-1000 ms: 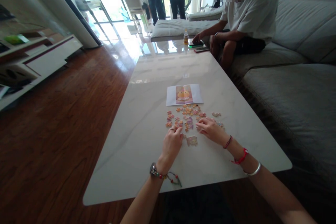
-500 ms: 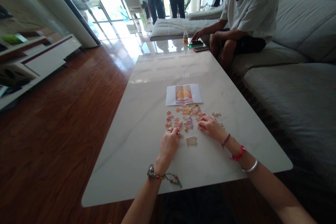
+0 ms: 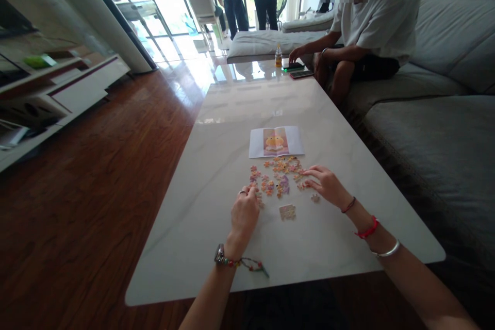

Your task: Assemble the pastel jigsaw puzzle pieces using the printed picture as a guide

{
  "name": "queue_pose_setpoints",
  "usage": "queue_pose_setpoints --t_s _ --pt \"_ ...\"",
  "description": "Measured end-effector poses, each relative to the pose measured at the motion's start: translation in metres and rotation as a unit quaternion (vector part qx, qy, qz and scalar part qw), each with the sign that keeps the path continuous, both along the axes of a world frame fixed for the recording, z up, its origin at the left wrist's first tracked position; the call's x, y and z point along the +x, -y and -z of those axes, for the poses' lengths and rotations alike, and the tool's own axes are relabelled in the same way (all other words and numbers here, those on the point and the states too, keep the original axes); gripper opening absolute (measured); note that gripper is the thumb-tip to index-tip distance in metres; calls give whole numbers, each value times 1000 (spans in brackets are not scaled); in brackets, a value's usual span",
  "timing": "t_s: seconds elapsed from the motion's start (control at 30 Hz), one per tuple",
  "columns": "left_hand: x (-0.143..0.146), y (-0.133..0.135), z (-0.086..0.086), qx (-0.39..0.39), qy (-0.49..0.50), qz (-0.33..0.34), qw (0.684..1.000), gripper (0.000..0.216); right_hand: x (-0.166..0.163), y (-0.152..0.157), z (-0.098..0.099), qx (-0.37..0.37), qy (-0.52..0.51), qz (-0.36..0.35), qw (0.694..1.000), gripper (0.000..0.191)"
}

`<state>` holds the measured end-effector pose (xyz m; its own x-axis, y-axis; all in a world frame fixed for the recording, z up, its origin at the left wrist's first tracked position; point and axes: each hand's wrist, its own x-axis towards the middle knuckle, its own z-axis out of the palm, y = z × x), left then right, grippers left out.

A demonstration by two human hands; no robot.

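Note:
Loose jigsaw puzzle pieces in orange, pink and purple lie spread over the white table. My left hand is at the left edge of the pieces with its fingers curled together; whatever lies between the fingertips is hidden. Across from it, my right hand has its fingers stretched and apart, with the tips at the pale pieces on the right side. One loose puzzle piece rests just below that hand. Nearer to me, between both hands, sits a small joined block of pale puzzle pieces.
Behind the pieces lies a creased picture sheet showing yellow figures. A bottle and phones stand at the far end of the marble table. A person sits on the sofa at right; other people are by the windows.
My right hand has shifted a little right and its fingers have spread, uncovering a loose piece below it. My left hand has moved slightly left. The whole view has swung slightly.

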<state>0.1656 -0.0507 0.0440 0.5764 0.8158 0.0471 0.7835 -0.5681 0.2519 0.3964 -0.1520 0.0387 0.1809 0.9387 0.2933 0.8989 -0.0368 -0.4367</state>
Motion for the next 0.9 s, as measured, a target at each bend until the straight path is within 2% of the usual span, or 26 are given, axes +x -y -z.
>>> queue_pose_setpoints --t_s 0.1,0.17,0.33,0.5,0.7,0.9 --pt "11 -6 -3 7 18 8 1000 20 -24 -22 3 -29 25 -63 997 28" --pt "15 -11 -3 16 30 11 999 21 -42 -41 4 -38 45 -79 995 32" --pt "1 -21 -1 22 20 -24 999 24 -65 -70 6 -76 73 -133 985 15" --pt "-14 -25 1 -1 7 -37 999 22 -49 -60 11 -87 60 -96 990 10" --pt "-1 -41 5 -8 52 -33 998 22 -26 -34 13 -34 -29 -46 998 7" --pt "20 -61 12 -13 45 -37 998 20 -21 -18 13 -52 35 -69 996 5"
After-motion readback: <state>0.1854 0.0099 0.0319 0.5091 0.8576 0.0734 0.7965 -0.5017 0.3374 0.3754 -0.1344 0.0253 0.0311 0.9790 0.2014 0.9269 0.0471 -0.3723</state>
